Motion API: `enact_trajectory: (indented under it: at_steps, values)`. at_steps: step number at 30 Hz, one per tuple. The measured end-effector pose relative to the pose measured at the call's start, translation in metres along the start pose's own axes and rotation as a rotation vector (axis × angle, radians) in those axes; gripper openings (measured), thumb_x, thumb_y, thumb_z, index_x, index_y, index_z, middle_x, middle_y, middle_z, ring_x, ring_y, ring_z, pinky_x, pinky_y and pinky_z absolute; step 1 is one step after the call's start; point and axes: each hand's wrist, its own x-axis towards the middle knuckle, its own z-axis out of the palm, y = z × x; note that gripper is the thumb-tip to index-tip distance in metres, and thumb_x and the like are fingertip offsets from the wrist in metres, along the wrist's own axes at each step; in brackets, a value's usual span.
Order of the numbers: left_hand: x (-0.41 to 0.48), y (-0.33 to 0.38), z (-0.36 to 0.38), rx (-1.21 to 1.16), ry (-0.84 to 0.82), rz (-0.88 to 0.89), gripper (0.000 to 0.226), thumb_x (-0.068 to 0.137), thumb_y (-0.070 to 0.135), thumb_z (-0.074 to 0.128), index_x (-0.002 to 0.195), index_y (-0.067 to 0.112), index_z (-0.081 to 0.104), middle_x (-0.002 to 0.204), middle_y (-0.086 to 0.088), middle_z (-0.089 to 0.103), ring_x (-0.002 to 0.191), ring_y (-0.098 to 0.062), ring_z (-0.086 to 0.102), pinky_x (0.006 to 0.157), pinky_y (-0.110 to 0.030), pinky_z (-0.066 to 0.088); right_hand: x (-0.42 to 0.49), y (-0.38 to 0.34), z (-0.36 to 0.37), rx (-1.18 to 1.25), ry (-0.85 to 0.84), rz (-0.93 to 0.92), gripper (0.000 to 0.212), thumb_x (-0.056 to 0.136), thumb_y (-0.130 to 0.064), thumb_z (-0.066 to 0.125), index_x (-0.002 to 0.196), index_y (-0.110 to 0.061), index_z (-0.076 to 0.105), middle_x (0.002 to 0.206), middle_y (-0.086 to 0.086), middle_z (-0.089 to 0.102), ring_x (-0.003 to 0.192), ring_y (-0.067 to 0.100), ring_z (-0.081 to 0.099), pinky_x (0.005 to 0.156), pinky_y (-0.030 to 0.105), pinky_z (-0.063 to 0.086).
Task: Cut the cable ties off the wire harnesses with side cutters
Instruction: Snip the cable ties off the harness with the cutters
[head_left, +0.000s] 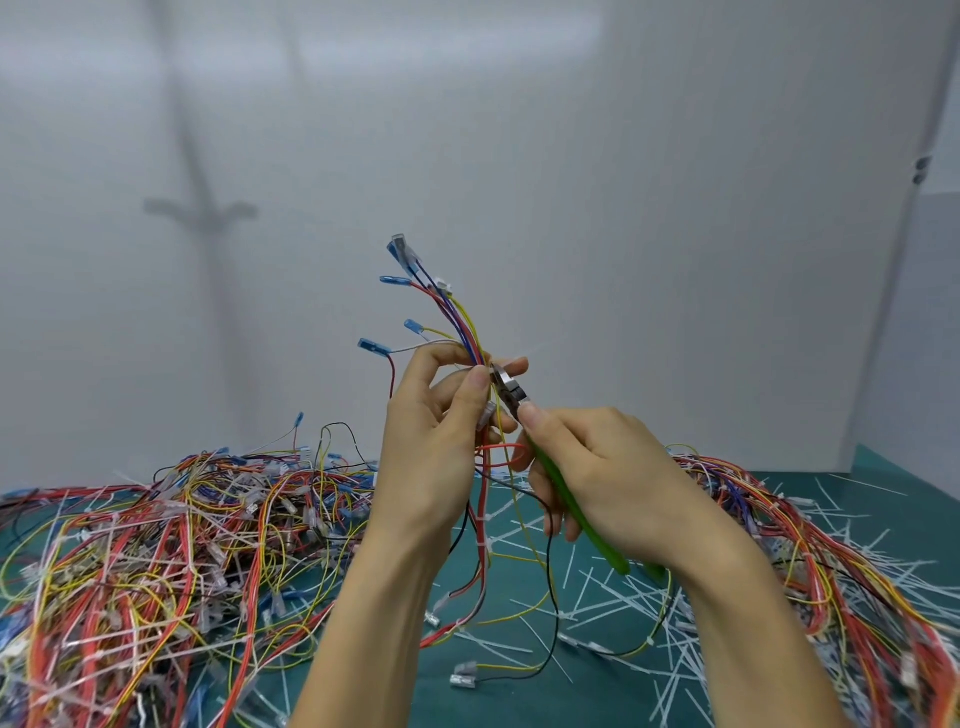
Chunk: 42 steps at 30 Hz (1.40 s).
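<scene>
My left hand (441, 436) holds a wire harness (457, 322) upright in the middle of the view, fingers and thumb pinching the bundle of red, blue, yellow and purple wires. Blue terminal sleeves fan out at the top, and the rest of the harness hangs down to the table. My right hand (597, 478) grips green-handled side cutters (571, 509). The metal jaws (506, 387) sit against the bundle right at my left fingertips. The cable tie at the jaws is hidden by my fingers.
A large tangled heap of harnesses (156, 561) covers the left of the green mat (519, 696). Another heap (831, 561) lies on the right. Several cut white cable ties (623, 613) are scattered over the mat between them. White walls stand behind.
</scene>
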Motion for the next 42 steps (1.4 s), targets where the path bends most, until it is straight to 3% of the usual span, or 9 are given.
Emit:
enact_trajectory:
  at_steps: [3,6,10,17,23,26,29,35,42]
  values:
    - [-0.001,0.0,0.002,-0.026,-0.007,-0.014,0.015,0.102,0.01,0.047,0.111,-0.002,0.048,0.103,0.002,0.076,0.066,-0.021,0.056,0.065,-0.035,0.055,0.0,0.0,0.0,-0.031,0.022,0.014,0.051,0.101,-0.049,0.039,0.061,-0.022,0.056,0.055,0.002,0.061,0.045,0.015,0.064,0.046,0.027,0.051]
    - [-0.001,-0.001,0.001,-0.055,-0.01,-0.021,0.015,0.101,0.008,0.048,0.11,-0.004,0.048,0.102,-0.001,0.076,0.06,-0.014,0.06,0.058,-0.029,0.056,0.0,0.001,-0.001,-0.074,0.033,0.018,0.051,0.101,-0.05,0.038,0.064,-0.021,0.057,0.056,0.002,0.061,0.045,0.016,0.065,0.05,0.033,0.054]
    - [0.002,-0.002,-0.004,-0.036,0.002,-0.018,0.007,0.099,0.007,0.052,0.103,0.001,0.054,0.097,0.0,0.077,0.06,-0.011,0.062,0.066,-0.031,0.058,0.0,0.0,0.001,-0.111,0.036,0.02,0.05,0.101,-0.052,0.036,0.071,-0.02,0.061,0.057,0.008,0.062,0.044,0.015,0.065,0.055,0.04,0.057]
    - [0.004,-0.006,-0.009,0.091,0.078,0.05,0.006,0.092,0.006,0.064,0.09,0.012,0.067,0.084,-0.001,0.076,0.066,-0.013,0.071,0.063,-0.02,0.055,0.001,0.001,0.003,-0.157,0.029,0.028,0.053,0.102,-0.05,0.033,0.072,-0.017,0.061,0.056,0.007,0.061,0.043,0.017,0.064,0.057,0.038,0.055]
    - [0.004,-0.009,-0.008,0.178,0.139,0.069,0.004,0.09,0.013,0.07,0.089,0.018,0.071,0.084,0.002,0.073,0.069,-0.014,0.071,0.078,-0.042,0.06,0.001,-0.001,0.004,-0.137,0.018,0.031,0.054,0.103,-0.046,0.032,0.073,-0.011,0.061,0.059,0.016,0.063,0.044,0.019,0.065,0.053,0.033,0.053]
    - [0.003,-0.009,-0.005,0.2,0.17,0.068,0.002,0.089,0.018,0.071,0.09,0.019,0.07,0.087,0.007,0.073,0.071,-0.012,0.072,0.08,-0.044,0.06,0.0,-0.003,0.004,-0.124,0.015,0.045,0.055,0.104,-0.044,0.032,0.074,-0.007,0.06,0.06,0.019,0.063,0.044,0.018,0.065,0.048,0.031,0.053]
    - [0.003,-0.009,-0.003,0.214,0.182,0.069,0.003,0.089,0.018,0.071,0.089,0.02,0.069,0.085,0.009,0.073,0.07,-0.01,0.072,0.078,-0.039,0.06,0.0,-0.005,0.004,-0.108,0.016,0.058,0.056,0.104,-0.044,0.032,0.073,-0.006,0.06,0.058,0.016,0.064,0.044,0.019,0.065,0.046,0.03,0.054]
    - [0.001,-0.007,-0.001,0.294,0.168,0.109,0.003,0.09,0.016,0.069,0.091,0.018,0.069,0.088,0.007,0.073,0.073,-0.006,0.072,0.076,-0.032,0.059,-0.002,-0.005,0.002,-0.138,-0.002,0.084,0.057,0.104,-0.044,0.031,0.076,-0.003,0.06,0.061,0.019,0.064,0.043,0.019,0.066,0.053,0.043,0.058]
    - [-0.003,-0.005,0.004,0.4,0.184,0.186,0.021,0.089,0.017,0.07,0.085,0.037,0.065,0.08,0.023,0.07,0.071,0.003,0.068,0.065,-0.013,0.052,-0.003,-0.004,-0.003,-0.059,-0.024,0.134,0.053,0.104,-0.044,0.035,0.073,-0.009,0.061,0.053,0.006,0.058,0.043,0.021,0.063,0.043,0.028,0.05]
